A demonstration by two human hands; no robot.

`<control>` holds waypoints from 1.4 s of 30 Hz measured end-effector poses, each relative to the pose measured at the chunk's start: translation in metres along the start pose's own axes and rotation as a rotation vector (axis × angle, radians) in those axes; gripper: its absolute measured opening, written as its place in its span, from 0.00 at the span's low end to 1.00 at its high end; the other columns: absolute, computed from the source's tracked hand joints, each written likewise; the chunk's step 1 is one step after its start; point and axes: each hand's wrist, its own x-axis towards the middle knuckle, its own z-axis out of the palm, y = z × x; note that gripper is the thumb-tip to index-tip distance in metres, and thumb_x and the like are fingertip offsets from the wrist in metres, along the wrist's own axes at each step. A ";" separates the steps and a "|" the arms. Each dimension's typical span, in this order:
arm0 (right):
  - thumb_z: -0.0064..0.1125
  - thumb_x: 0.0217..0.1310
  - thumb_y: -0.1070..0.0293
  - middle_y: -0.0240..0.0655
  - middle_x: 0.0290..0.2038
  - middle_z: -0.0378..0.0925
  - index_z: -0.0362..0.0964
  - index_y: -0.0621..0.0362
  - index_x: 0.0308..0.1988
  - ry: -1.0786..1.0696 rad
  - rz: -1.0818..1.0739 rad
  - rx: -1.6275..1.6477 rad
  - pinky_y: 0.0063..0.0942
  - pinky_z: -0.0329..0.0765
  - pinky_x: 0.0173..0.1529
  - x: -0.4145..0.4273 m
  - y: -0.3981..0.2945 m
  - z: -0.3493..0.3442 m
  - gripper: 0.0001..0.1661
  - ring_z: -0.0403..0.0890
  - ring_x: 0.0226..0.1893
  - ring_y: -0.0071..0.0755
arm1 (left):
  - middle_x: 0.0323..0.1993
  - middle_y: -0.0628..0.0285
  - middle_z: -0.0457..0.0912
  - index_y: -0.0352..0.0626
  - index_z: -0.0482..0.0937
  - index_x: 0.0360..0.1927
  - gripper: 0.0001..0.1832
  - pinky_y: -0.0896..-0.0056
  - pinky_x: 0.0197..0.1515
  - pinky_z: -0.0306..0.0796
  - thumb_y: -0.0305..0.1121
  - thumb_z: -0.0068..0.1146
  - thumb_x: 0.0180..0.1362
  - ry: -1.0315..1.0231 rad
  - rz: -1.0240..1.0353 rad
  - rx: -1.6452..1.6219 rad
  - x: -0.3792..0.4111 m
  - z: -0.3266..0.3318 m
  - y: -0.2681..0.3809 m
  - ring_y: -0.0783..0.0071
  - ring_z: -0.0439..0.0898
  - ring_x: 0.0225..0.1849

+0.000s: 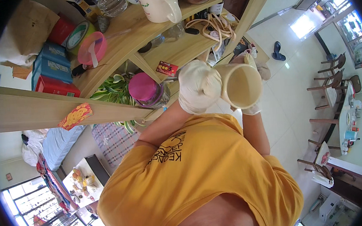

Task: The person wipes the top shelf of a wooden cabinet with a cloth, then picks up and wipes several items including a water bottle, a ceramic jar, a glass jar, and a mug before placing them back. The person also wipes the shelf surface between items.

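A cream mug is held up in front of my chest, its mouth turned towards me. My right hand, in a white glove, grips it from the far side and is mostly hidden behind it. My left hand, also gloved in white, is curled against the mug's left side. Its fingertips and the mug's handle are hidden, so whether it grips anything is unclear. Just beyond my left hand, a red printed card rests at the wooden shelf unit.
Another white mug stands on the upper shelf by a pink bowl with a spoon. Below are a pink-lidded jar, a leafy plant and a coiled pale cord. Slippers and chairs are on the right.
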 end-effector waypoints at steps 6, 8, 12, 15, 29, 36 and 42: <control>0.51 0.75 0.55 0.35 0.60 0.73 0.69 0.61 0.59 0.354 0.116 -0.104 0.26 0.69 0.62 0.011 -0.036 0.061 0.24 0.70 0.60 0.24 | 0.20 0.73 0.69 0.47 0.67 0.18 0.18 0.77 0.27 0.58 0.22 0.54 0.64 0.282 -0.585 -0.327 -0.001 0.004 -0.011 0.83 0.64 0.23; 0.48 0.77 0.55 0.32 0.51 0.78 0.76 0.59 0.48 0.245 0.009 -0.290 0.25 0.71 0.55 0.012 -0.053 0.088 0.19 0.73 0.53 0.21 | 0.21 0.77 0.68 0.49 0.67 0.18 0.19 0.77 0.28 0.58 0.25 0.54 0.67 0.524 -0.833 -0.491 -0.002 0.009 -0.025 0.86 0.63 0.24; 0.53 0.70 0.50 0.25 0.31 0.78 0.82 0.54 0.33 -0.112 -0.201 -1.081 0.38 0.74 0.46 0.007 -0.078 0.120 0.22 0.78 0.41 0.32 | 0.23 0.79 0.66 0.51 0.68 0.22 0.19 0.76 0.28 0.56 0.36 0.50 0.74 0.507 -0.918 -0.337 0.011 0.001 -0.022 0.87 0.60 0.27; 0.64 0.54 0.50 0.19 0.46 0.82 0.85 0.37 0.38 -0.207 -0.250 -1.743 0.41 0.70 0.55 -0.001 -0.065 0.127 0.13 0.76 0.52 0.36 | 0.30 0.75 0.73 0.44 0.75 0.33 0.14 0.76 0.33 0.61 0.37 0.47 0.75 0.204 -0.479 0.252 -0.001 -0.009 -0.026 0.84 0.67 0.31; 0.68 0.51 0.67 0.44 0.40 0.75 0.72 0.59 0.45 0.382 0.016 -0.864 0.33 0.74 0.42 0.040 -0.122 0.197 0.21 0.78 0.38 0.45 | 0.29 0.71 0.75 0.40 0.77 0.35 0.20 0.76 0.34 0.67 0.43 0.41 0.77 0.075 -0.730 -0.538 0.019 -0.007 0.036 0.84 0.70 0.31; 0.54 0.74 0.56 0.34 0.62 0.71 0.64 0.61 0.66 0.071 -0.135 -0.434 0.29 0.68 0.65 0.007 -0.043 0.069 0.29 0.71 0.61 0.29 | 0.32 0.62 0.79 0.36 0.78 0.40 0.13 0.69 0.36 0.72 0.36 0.48 0.72 0.087 -0.631 -0.202 0.001 -0.019 0.016 0.75 0.75 0.33; 0.49 0.77 0.51 0.32 0.56 0.74 0.67 0.61 0.63 0.083 0.185 -0.008 0.23 0.73 0.54 0.034 -0.050 0.075 0.28 0.74 0.52 0.21 | 0.35 0.63 0.80 0.36 0.78 0.47 0.18 0.69 0.39 0.72 0.41 0.45 0.75 0.132 -0.901 -0.163 -0.051 -0.002 -0.026 0.75 0.77 0.35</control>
